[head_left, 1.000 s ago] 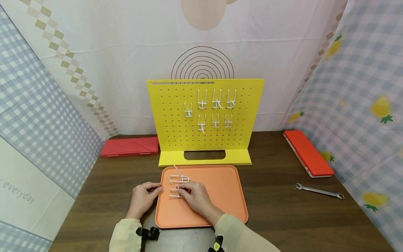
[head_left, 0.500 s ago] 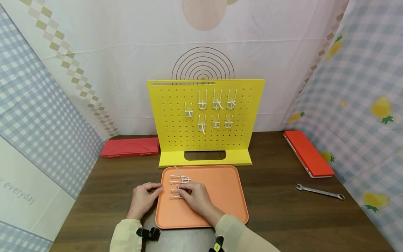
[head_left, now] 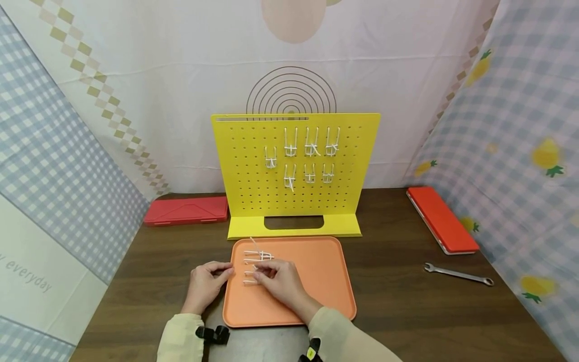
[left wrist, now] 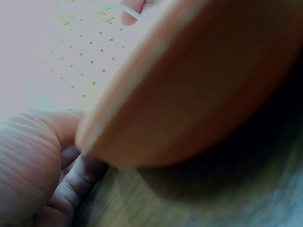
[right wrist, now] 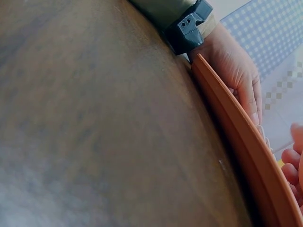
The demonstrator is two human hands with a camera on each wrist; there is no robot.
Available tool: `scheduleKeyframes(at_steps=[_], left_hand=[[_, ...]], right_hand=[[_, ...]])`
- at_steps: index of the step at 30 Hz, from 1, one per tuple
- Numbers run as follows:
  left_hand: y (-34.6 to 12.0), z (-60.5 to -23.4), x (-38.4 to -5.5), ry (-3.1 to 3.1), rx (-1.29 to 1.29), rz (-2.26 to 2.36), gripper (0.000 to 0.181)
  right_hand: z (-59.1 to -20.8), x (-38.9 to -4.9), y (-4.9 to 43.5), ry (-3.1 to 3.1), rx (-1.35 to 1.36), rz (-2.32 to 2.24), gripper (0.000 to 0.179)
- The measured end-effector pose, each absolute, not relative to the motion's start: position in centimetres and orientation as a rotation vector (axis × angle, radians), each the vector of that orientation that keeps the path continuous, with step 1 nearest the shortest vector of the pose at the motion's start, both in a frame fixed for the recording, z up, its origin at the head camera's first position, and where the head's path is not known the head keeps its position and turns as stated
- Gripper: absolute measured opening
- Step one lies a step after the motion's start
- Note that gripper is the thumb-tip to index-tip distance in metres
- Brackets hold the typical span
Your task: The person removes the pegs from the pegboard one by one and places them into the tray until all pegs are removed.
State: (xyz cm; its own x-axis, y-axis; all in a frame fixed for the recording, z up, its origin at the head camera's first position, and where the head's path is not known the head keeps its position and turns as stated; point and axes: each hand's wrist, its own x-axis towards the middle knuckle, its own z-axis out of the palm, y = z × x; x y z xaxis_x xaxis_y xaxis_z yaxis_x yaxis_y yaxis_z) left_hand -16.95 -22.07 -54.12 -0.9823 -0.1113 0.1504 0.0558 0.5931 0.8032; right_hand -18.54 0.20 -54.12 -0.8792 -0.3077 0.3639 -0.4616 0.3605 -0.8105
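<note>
My left hand (head_left: 205, 286) grips the left rim of an orange tray (head_left: 316, 286), pinching it between thumb and fingers. That pinch at the tray's edge (left wrist: 156, 94) also shows up close in the left wrist view. Over the tray, my right hand (head_left: 282, 284) pinches a white pegboard hook (head_left: 250, 282) between thumb and forefinger; its two prongs point left, and the rest is hidden behind the fingers. Just beyond lies another white hook (head_left: 264, 257) on the tray. Behind the tray stands a yellow pegboard (head_left: 253, 196) with several white hooks (head_left: 290, 146) hanging on it.
A dark red case (head_left: 186, 211) lies left of the pegboard on the wooden table (head_left: 389, 301). To the right are a bright red case (head_left: 442, 220) and a metal wrench (head_left: 459, 274). Patterned cloth (head_left: 181, 100) hangs round the back and sides.
My right fingers have shifted very slightly on the hook. The left hand, tray and pegboard stay where they were.
</note>
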Motion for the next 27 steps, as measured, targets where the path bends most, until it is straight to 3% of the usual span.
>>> scheduleKeyframes(at_steps=[17, 23, 27], left_hand=[[-21.8, -54.1, -17.0, -2.649, 0.057, -1.338, 0.015], [-21.9, -54.2, -17.2, -2.63, 0.034, -1.324, 0.015], [-22.0, -54.3, -17.1, -2.641, 0.051, -1.315, 0.015]], right_hand=[[-53.1, -18.2, 0.8, -2.342, 0.548, 1.614, 0.025], [-51.3, -17.9, 1.2, -2.364, 0.55, 1.75, 0.029], [-49.1, -18.3, 2.4, -2.348, 0.536, 1.819, 0.023]])
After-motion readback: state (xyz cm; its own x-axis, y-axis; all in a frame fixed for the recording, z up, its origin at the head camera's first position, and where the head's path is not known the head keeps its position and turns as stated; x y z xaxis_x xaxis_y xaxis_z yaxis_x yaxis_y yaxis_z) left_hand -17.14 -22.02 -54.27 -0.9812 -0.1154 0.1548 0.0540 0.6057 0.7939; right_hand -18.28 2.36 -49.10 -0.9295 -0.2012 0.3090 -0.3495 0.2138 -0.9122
